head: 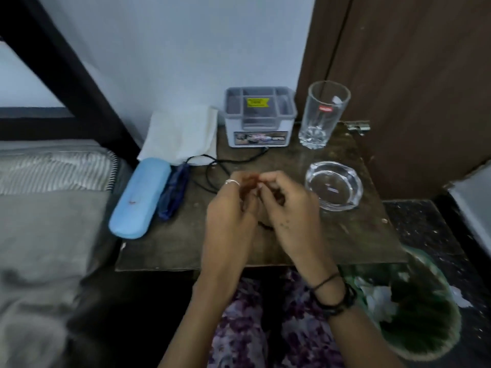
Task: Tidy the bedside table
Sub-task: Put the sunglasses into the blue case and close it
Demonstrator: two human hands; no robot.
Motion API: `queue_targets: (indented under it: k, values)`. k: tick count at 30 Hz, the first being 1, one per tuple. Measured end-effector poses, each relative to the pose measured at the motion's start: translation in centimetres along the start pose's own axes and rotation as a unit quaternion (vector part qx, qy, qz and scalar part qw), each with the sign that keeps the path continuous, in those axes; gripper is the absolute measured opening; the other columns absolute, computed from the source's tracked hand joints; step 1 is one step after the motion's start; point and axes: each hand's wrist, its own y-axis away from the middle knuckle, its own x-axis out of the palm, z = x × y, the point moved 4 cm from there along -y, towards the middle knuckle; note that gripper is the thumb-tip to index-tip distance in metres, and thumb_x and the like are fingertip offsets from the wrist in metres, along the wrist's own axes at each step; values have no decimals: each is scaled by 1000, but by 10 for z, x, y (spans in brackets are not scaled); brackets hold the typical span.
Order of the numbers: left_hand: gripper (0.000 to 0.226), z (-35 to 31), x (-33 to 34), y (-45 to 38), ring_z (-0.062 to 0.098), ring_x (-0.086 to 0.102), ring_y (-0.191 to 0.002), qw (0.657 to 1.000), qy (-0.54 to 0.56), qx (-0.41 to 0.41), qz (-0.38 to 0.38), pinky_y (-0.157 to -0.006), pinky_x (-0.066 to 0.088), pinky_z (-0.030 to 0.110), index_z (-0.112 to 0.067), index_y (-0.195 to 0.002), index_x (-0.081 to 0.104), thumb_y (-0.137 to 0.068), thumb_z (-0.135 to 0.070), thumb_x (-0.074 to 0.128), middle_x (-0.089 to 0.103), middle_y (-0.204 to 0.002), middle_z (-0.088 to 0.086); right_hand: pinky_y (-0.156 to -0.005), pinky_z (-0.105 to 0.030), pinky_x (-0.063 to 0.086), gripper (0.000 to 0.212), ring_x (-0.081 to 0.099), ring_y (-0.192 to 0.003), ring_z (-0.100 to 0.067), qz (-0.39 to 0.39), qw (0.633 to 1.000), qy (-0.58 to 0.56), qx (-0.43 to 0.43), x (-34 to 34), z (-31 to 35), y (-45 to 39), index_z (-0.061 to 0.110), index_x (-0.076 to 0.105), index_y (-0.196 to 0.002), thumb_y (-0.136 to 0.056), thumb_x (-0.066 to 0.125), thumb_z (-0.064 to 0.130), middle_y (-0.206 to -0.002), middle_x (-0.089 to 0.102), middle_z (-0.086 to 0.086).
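Note:
On the dark wooden bedside table (353, 235) my left hand (231, 211) and my right hand (287, 205) meet above the middle, fingers pinched together on a small dark object that is mostly hidden and blurred. A thin black cable (212, 166) loops on the table just behind my hands. At the table's left edge lies a light blue glasses case (139, 199) with a dark blue folded item (174, 192) beside it. A folded white cloth (182, 134) sits at the back left.
A grey compartment box (259, 115) stands at the back centre, a tall empty glass (322, 115) to its right, a glass ashtray (333, 184) in front of that. A bed (50, 208) is left, a green bin (409, 309) with paper at lower right.

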Motion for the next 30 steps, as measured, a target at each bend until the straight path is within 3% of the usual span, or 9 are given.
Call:
queue_targets:
  k: [3,6,10,14,20,22,24,27,30]
  values:
    - [30,36,-38,-3,14,54,-112,988,-136,-2,-74,-90,38,18,-16,-115,56,-88,-5,50,62,-114,2,-70,-22,49,12,64,-82,-13,83,994,27,-66,42,18,-11,15,66,-97,-88,58,12,-91,70,0]
    - [33,71,-72,0,34,36,-133,950,-261,-39,-169,-108,33,46,-4,-118,55,-85,0,54,51,-132,19,-69,-37,53,12,64,-83,-15,121,986,55,-101,71,28,-19,18,64,-98,-91,55,17,-94,68,2]
    - [48,106,-101,7,45,37,-127,921,-304,-136,-203,-99,35,63,-10,-127,47,-81,-9,61,41,-136,25,-69,-39,54,13,65,-83,-13,147,980,59,-121,90,34,-24,19,65,-99,-91,54,17,-95,69,4]
    - [60,119,-113,8,33,46,-118,944,-212,-153,-203,-89,42,41,-24,-133,41,-79,-13,65,43,-134,13,-70,-36,55,14,64,-82,-11,158,979,55,-116,94,32,-25,18,65,-100,-92,54,16,-95,69,4]
    - [56,86,-131,13,11,45,-105,945,-152,-62,-284,-77,29,-2,-17,-127,50,-76,-5,69,50,-124,12,-69,-33,55,13,63,-80,-8,123,985,43,-113,69,30,-19,15,67,-100,-91,58,14,-93,69,4]
    - [57,77,-129,9,6,47,-104,966,-114,-25,-231,-81,35,4,-21,-126,51,-74,-14,74,53,-123,7,-71,-25,54,13,63,-82,-6,90,988,43,-119,51,28,-14,14,68,-100,-90,59,12,-94,69,3]
    - [58,69,-116,3,-3,51,-102,990,-64,12,-124,-83,39,8,-27,-121,53,-68,-31,76,57,-119,-5,-73,-18,51,13,63,-82,-6,47,991,38,-121,29,25,-6,11,68,-99,-90,60,9,-94,68,1]
    - [58,59,-83,1,-23,45,-102,998,-38,47,28,-79,34,-1,-36,-117,54,-63,-38,74,54,-113,-23,-76,-25,50,13,62,-85,-13,8,989,55,-140,-1,17,10,8,68,-100,-89,61,8,-92,65,-3]
    - [54,61,-50,0,-23,43,-104,991,-24,49,124,-80,34,0,-45,-113,52,-64,-36,73,51,-116,-29,-85,-26,46,20,59,-93,-19,46,969,145,-193,-19,8,17,9,67,-105,-89,60,19,-100,64,-5]
